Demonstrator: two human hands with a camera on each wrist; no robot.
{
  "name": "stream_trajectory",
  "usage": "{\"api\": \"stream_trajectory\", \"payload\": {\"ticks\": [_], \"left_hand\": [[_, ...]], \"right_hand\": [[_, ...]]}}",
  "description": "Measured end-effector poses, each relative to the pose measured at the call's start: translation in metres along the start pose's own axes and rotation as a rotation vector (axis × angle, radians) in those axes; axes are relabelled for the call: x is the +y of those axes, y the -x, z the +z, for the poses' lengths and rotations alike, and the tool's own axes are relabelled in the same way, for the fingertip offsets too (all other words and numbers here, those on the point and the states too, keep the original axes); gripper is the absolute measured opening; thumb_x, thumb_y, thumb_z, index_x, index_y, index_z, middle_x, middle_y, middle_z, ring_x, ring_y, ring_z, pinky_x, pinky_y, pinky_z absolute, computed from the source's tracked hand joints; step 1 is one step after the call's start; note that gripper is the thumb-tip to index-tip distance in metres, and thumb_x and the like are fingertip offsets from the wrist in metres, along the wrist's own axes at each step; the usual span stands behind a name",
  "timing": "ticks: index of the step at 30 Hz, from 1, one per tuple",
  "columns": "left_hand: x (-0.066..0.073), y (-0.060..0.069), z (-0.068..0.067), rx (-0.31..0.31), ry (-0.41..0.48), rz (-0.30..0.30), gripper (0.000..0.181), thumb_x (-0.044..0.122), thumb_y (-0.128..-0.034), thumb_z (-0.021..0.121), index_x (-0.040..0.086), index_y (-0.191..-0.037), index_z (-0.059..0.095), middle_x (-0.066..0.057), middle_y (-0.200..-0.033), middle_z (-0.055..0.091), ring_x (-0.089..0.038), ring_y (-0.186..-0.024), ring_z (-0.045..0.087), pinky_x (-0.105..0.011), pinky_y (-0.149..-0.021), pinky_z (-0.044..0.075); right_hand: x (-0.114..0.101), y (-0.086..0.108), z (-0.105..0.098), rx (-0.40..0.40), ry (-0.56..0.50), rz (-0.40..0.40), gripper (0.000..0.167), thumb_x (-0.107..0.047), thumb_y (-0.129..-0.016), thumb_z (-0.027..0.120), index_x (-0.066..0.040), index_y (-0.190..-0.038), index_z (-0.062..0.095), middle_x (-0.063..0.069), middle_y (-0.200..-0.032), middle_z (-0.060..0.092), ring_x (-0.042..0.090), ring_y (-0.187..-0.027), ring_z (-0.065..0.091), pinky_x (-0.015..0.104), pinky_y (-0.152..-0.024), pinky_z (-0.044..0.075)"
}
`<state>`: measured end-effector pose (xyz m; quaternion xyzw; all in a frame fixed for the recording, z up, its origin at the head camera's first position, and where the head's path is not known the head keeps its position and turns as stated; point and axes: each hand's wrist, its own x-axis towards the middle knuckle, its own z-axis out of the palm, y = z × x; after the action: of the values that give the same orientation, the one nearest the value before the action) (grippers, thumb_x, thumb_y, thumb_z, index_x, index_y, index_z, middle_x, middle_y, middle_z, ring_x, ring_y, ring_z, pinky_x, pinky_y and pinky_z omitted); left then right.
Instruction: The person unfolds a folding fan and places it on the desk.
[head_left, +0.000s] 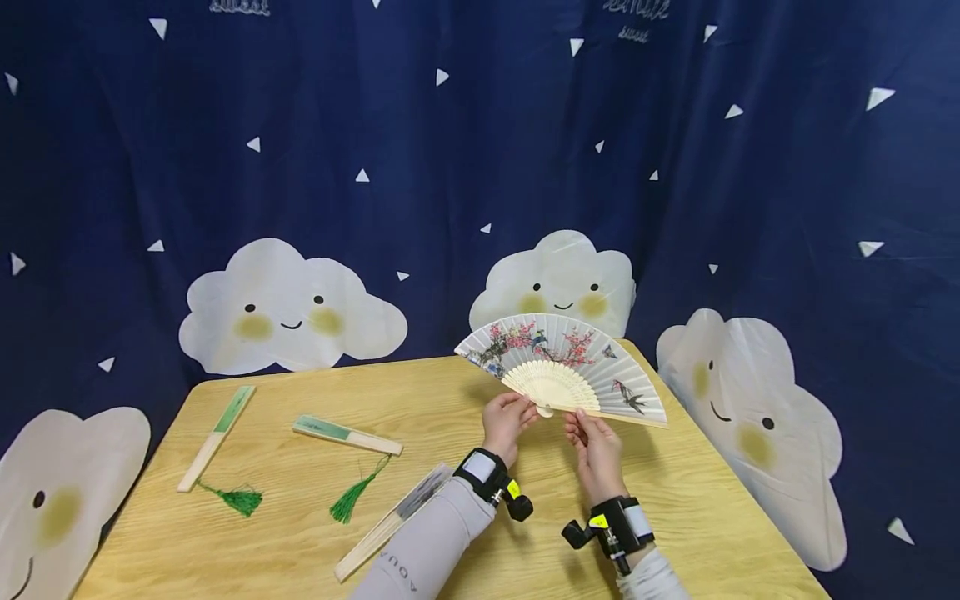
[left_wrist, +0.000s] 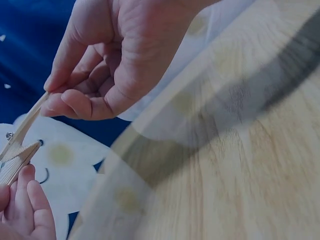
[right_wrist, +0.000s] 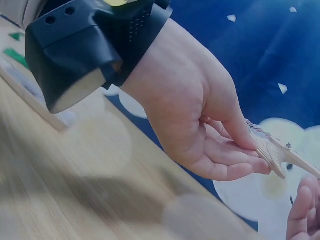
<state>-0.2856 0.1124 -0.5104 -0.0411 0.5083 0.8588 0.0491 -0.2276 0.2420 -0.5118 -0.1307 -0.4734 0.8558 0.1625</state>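
A folding fan (head_left: 558, 343) is spread wide above the right side of the table, its white leaf painted with pink blossoms and birds over pale wooden ribs. My left hand (head_left: 504, 423) pinches it at the left edge of the ribs, close to the pivot. With thumb and fingertips, my right hand (head_left: 600, 454) pinches the outer rib just right of the pivot. In the left wrist view the right hand (left_wrist: 135, 60) grips the thin rib end. The right wrist view shows the left hand (right_wrist: 187, 105) holding the bunched ribs.
On the wooden table (head_left: 262, 542) lie a closed green fan (head_left: 234, 410) with a green tassel (head_left: 242, 500), a second closed green fan (head_left: 322, 427), also tasselled, and a closed grey-patterned fan (head_left: 375, 537) partly behind the left sleeve. A dark blue curtain (head_left: 420, 208) hangs behind.
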Motion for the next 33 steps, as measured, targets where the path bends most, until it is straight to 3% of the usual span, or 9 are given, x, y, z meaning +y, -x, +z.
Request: {"api": "stream_trajectory", "payload": {"ticks": [5, 12, 15, 16, 20, 27, 30, 32, 33], "left_hand": [[-0.012, -0.012, 0.020, 0.032, -0.046, -0.020, 0.022, 0.000, -0.0895, 0.065, -0.014, -0.105, 0.058, -0.021, -0.089, 0.072, -0.014, -0.069, 0.070, -0.039, -0.073, 0.062], [-0.036, -0.033, 0.035, 0.023, -0.062, 0.002, 0.013, 0.000, -0.0856, 0.070, -0.007, -0.091, 0.062, -0.019, -0.082, 0.072, -0.020, -0.068, 0.073, -0.034, -0.064, 0.062], [-0.039, -0.034, 0.040, 0.039, -0.066, -0.036, 0.013, -0.002, -0.0858, 0.068, -0.010, -0.094, 0.061, -0.025, -0.086, 0.072, -0.023, -0.070, 0.074, -0.034, -0.062, 0.062], [-0.035, -0.029, 0.043, 0.060, -0.086, -0.076, 0.015, -0.004, -0.0865, 0.067, -0.012, -0.097, 0.060, -0.028, -0.091, 0.071, -0.024, -0.073, 0.074, -0.034, -0.064, 0.062], [-0.045, -0.031, 0.046, 0.069, -0.085, -0.151, 0.013, -0.007, -0.0866, 0.064, -0.012, -0.097, 0.057, -0.030, -0.093, 0.070, -0.023, -0.073, 0.072, -0.031, -0.061, 0.061], [-0.062, -0.034, 0.050, 0.095, -0.038, -0.257, 0.013, -0.012, -0.0862, 0.061, -0.014, -0.099, 0.058, -0.023, -0.084, 0.070, -0.030, -0.082, 0.072, -0.044, -0.078, 0.061], [-0.072, -0.047, 0.054, 0.137, -0.056, -0.309, 0.019, -0.014, -0.0860, 0.060, -0.019, -0.104, 0.059, -0.031, -0.091, 0.069, -0.036, -0.086, 0.072, -0.047, -0.080, 0.060], [-0.086, -0.063, 0.057, 0.160, -0.047, -0.332, 0.021, -0.015, -0.0865, 0.059, -0.020, -0.107, 0.059, -0.033, -0.097, 0.069, -0.038, -0.091, 0.071, -0.048, -0.080, 0.060], [-0.102, -0.079, 0.055, 0.153, -0.024, -0.335, 0.019, -0.015, -0.0858, 0.061, -0.020, -0.104, 0.060, -0.034, -0.096, 0.068, -0.039, -0.089, 0.072, -0.048, -0.077, 0.061]], "right_hand": [[-0.003, -0.013, -0.015, 0.024, 0.003, 0.007, 0.019, -0.012, -0.099, 0.055, -0.005, -0.088, 0.067, 0.000, -0.077, 0.072, 0.007, -0.069, 0.064, 0.017, -0.063, 0.052], [-0.007, -0.029, -0.032, 0.050, 0.001, 0.032, 0.018, -0.010, -0.100, 0.053, -0.005, -0.089, 0.067, -0.001, -0.077, 0.072, 0.008, -0.069, 0.064, 0.017, -0.065, 0.053], [-0.008, -0.034, -0.038, 0.056, 0.004, 0.061, 0.018, -0.008, -0.100, 0.052, -0.005, -0.090, 0.065, 0.000, -0.076, 0.071, 0.007, -0.069, 0.063, 0.016, -0.067, 0.053], [-0.008, -0.035, -0.040, 0.054, 0.009, 0.073, 0.017, -0.008, -0.101, 0.051, -0.004, -0.091, 0.065, 0.000, -0.076, 0.070, 0.007, -0.069, 0.063, 0.016, -0.067, 0.053], [-0.008, -0.038, -0.049, 0.072, 0.043, 0.115, 0.015, -0.008, -0.101, 0.050, -0.002, -0.095, 0.062, 0.000, -0.075, 0.069, 0.007, -0.069, 0.062, 0.016, -0.069, 0.053], [0.000, -0.043, -0.065, 0.128, 0.076, 0.131, 0.015, -0.008, -0.100, 0.051, 0.002, -0.103, 0.062, -0.001, -0.077, 0.069, 0.006, -0.069, 0.063, 0.018, -0.069, 0.055], [0.002, -0.045, -0.067, 0.143, 0.065, 0.139, 0.016, -0.007, -0.100, 0.051, 0.005, -0.108, 0.059, -0.001, -0.076, 0.069, 0.006, -0.069, 0.063, 0.018, -0.069, 0.055], [0.003, -0.046, -0.067, 0.136, 0.066, 0.143, 0.018, -0.007, -0.101, 0.050, 0.006, -0.112, 0.057, -0.001, -0.077, 0.068, 0.006, -0.070, 0.064, 0.019, -0.070, 0.056], [0.003, -0.047, -0.067, 0.133, 0.067, 0.148, 0.019, -0.007, -0.101, 0.050, 0.006, -0.112, 0.056, -0.001, -0.077, 0.068, 0.006, -0.071, 0.064, 0.019, -0.071, 0.056]]}}
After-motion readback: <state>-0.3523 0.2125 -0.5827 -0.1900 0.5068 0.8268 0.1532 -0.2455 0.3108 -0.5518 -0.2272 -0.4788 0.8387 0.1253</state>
